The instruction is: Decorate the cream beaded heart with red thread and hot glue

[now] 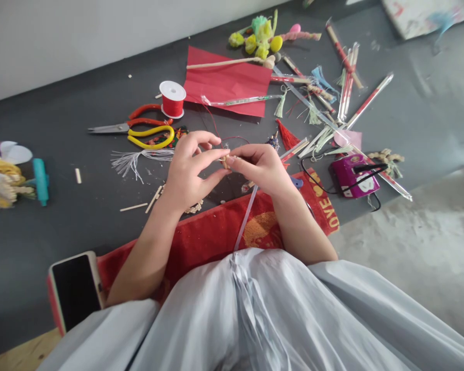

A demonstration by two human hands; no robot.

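Note:
My left hand (191, 167) and my right hand (261, 165) meet over the middle of the table. Between their fingertips is a small pale, wood-coloured piece (226, 162); its exact kind is too small to tell. Both hands pinch it with thumb and forefinger, and the other left fingers are loosely curled. Thin red thread (215, 121) runs just beyond the fingers. A spool of red thread (172, 99) stands on the table past my left hand. Close by lie scissors (133, 126) with red and yellow handles, a bundle of white threads (133, 162) and short pale sticks (153, 198).
Red paper (228, 85) lies at the back. Wrapped sticks (348, 82) and tassels cover the right side, near a purple box (353, 175) with a black cord. A red towel (216, 232) lines the front edge, with a phone (76, 288) at its left end.

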